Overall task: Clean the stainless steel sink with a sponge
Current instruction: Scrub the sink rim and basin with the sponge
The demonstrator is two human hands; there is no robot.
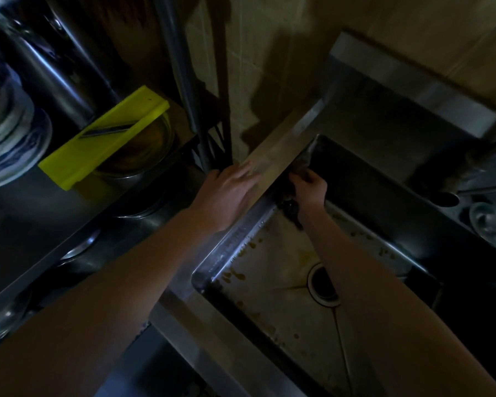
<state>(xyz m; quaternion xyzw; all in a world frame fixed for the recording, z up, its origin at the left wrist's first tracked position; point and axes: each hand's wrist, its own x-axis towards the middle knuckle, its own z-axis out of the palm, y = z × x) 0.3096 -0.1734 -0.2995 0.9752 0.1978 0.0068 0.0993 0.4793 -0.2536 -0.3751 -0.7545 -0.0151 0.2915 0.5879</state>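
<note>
The stainless steel sink [235, 239] fills the lower middle of the head view, its floor spotted with brown stains around the drain [324, 285]. My left hand [229, 193] lies flat with straight fingers on the sink's left rim. My right hand [309, 187] is inside the basin at the far left wall, fingers curled round a dark sponge [289, 206] pressed to the wall just below the rim. The scene is dim and much of the sponge is hidden by my fingers.
A yellow slicer [103, 138] lies over a glass bowl [155, 147] on the shelf to the left, beside a stack of blue-patterned plates [9, 133]. Glassware and utensils [487, 207] crowd the right counter. A tiled wall [258, 53] and vertical pipe [184, 81] stand behind.
</note>
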